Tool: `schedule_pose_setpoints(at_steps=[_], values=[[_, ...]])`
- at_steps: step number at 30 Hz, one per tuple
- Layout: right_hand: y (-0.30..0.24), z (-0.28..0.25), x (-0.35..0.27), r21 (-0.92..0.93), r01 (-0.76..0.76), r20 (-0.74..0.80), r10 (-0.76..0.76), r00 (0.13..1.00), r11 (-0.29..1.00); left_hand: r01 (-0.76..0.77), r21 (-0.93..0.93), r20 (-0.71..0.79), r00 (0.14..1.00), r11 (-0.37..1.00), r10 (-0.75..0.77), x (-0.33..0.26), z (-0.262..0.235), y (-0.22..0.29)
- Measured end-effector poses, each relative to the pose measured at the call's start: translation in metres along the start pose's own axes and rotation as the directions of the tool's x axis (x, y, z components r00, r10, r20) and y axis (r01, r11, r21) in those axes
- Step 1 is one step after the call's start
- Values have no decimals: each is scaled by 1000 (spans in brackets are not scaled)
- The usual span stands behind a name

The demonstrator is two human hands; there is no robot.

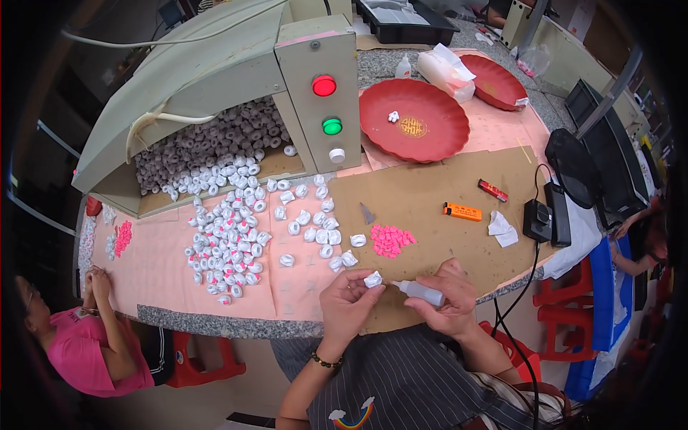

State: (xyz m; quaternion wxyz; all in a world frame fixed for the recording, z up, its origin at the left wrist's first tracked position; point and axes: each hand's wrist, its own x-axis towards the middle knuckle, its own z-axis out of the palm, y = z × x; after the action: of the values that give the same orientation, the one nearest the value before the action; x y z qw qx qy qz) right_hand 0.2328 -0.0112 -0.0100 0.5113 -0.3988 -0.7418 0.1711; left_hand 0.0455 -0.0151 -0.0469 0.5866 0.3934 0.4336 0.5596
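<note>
My left hand (347,304) pinches a small white plastic cap (373,279) between thumb and fingers, just above the table's front edge. My right hand (448,297) grips a small white squeeze bottle (419,289) lying sideways, its nozzle pointing left and almost touching the cap. Just beyond my hands lies a little heap of pink inserts (390,240) on brown cardboard. Several white caps (229,236), some with pink centres, are spread over the pink sheet to the left.
A grey hopper machine (215,79) with red and green lamps spills white caps. Two red trays (423,132) stand behind. An orange lighter (462,211), a red lighter (493,190), a black charger with cable (537,218) and crumpled tissue (502,229) lie right. Another person in pink (79,344) sits at left.
</note>
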Motion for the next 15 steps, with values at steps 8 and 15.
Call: schedule_pose_setpoints(at_steps=[8,15], values=[[1,1,-3,11,6,-9,-6,1000,1000,-10,9,9,1000,1000,10,-1,0,-3],[2,2,-4,20,-8,-13,8,1000,1000,-6,16,0,1000,1000,6,0,1,-2]])
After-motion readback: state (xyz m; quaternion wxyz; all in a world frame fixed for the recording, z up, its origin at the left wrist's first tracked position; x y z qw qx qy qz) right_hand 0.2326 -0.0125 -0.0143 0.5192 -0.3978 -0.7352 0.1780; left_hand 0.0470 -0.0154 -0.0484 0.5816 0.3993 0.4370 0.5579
